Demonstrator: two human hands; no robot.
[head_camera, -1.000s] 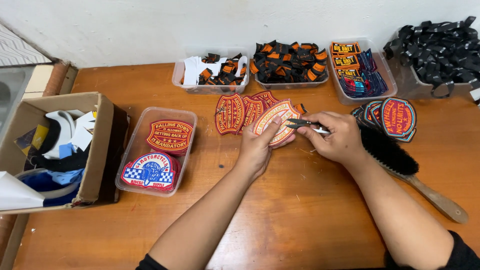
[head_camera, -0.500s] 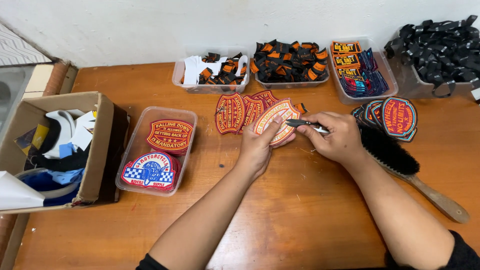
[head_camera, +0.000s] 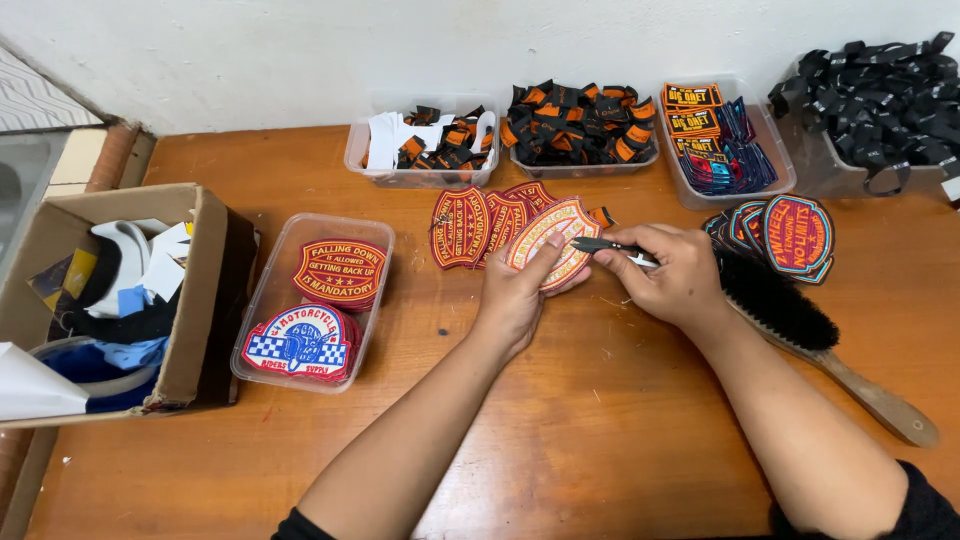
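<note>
Near the table's (head_camera: 600, 420) far edge, our left hand (head_camera: 515, 300) grasps a patch (head_camera: 548, 235) while our right hand (head_camera: 675, 280) pinches snips (head_camera: 605, 246) at its rim. We judge we are trimming threads; next calls for small, careful cuts along the border.

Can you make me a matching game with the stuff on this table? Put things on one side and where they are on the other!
Things:
1. cream shield patch
2. small snips
3. brush
4. checkered patch

Places:
A. in the clear tray beside the cardboard box
B. under the left hand
C. in the right hand
D. lying on the table by the right forearm

Pairs: 1-B, 2-C, 3-D, 4-A
</note>
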